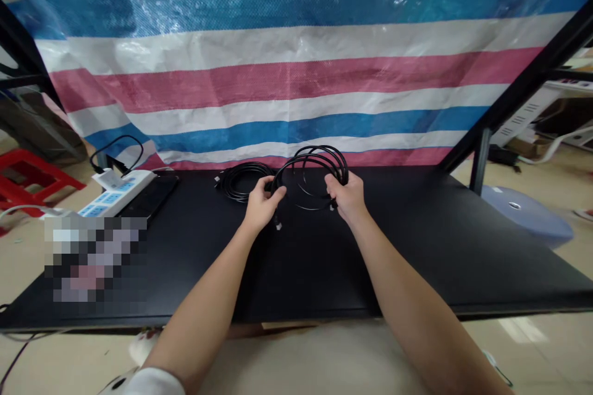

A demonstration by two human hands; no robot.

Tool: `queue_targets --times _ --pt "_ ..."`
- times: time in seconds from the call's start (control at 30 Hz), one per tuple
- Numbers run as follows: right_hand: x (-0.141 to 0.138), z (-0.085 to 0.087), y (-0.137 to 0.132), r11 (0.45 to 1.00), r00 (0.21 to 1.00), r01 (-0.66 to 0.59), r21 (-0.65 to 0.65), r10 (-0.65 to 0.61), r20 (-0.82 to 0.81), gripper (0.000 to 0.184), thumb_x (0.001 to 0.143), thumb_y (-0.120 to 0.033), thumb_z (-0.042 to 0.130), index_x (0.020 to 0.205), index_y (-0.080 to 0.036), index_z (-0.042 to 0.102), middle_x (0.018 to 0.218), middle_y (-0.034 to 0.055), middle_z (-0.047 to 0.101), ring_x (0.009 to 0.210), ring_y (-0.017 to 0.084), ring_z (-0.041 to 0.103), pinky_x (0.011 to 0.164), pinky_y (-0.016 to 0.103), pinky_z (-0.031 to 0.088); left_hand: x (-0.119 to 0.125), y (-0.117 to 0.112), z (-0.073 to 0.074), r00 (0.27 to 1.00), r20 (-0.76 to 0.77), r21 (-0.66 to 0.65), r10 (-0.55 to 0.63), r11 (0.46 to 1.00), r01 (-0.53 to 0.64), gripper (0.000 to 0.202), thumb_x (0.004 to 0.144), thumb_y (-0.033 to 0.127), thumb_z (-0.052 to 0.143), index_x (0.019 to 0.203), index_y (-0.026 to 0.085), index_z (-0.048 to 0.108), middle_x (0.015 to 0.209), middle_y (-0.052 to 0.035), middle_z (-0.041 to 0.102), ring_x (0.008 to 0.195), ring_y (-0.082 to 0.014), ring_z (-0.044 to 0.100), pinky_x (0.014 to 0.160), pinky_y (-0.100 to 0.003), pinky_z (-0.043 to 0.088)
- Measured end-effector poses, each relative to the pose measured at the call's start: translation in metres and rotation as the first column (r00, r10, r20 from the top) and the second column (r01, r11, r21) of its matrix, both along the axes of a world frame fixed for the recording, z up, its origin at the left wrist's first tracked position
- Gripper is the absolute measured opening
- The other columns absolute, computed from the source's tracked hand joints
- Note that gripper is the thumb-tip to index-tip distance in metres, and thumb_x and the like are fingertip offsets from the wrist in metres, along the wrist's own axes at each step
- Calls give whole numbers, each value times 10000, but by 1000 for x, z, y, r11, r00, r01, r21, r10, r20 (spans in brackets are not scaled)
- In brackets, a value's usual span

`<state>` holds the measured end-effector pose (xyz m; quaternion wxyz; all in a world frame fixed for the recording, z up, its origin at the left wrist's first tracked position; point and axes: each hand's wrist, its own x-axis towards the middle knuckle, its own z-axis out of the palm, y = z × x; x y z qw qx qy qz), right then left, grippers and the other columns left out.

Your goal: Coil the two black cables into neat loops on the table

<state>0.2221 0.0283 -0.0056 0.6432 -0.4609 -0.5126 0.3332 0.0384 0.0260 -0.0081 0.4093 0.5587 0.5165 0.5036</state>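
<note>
A black coiled cable (319, 163) is held up over the black table (417, 247) between both hands. My right hand (347, 197) grips the coil's right side, fingers wrapped round the loops. My left hand (262, 203) is closed on the coil's left side, and a small plug end hangs just below it. A second black coiled cable (241, 180) lies flat on the table behind my left hand, close to the striped tarp.
A white power strip (115, 192) with a black lead lies at the table's left, beside a flat black device (152, 197). A striped tarp (296, 74) hangs behind the table. A black frame post (479, 160) stands at right, a red stool (28, 176) at left.
</note>
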Motion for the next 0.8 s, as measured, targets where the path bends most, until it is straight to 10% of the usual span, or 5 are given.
queue_targets --times 0.1,0.33,0.67,0.8 --pt "2 0 -1 976 977 -212 -50 211 -30 453 571 -516 728 480 -229 389 385 -73 354 407 81 339 450 248 295 0 0 -3 989 11 -12 -150 989 150 550 596 462 739 1049 186 592 555 71 501 473 -104 444 515 -251 349" --pt "8 0 -5 902 904 -366 -228 403 145 498 477 -469 792 420 -199 377 455 -67 377 472 69 336 513 259 292 -11 5 -5 989 -109 70 -101 992 109 261 658 356 685 584 188 500 570 50 444 567 -105 452 604 -266 387" --pt "-2 6 -11 900 901 -420 -115 429 65 540 523 -478 774 398 -208 324 433 -75 332 468 70 311 509 259 282 -3 6 -14 937 327 15 -122 992 124 717 486 192 801 1141 287 524 1283 -52 565 1201 -220 531 985 -369 424" --pt "-3 9 -13 823 825 -553 -131 563 50 544 548 -497 754 390 -212 319 419 -78 322 450 69 298 494 259 276 -3 -1 -6 921 318 4 -227 971 237 428 518 291 815 889 203 618 876 -43 692 921 -212 658 866 -359 498"
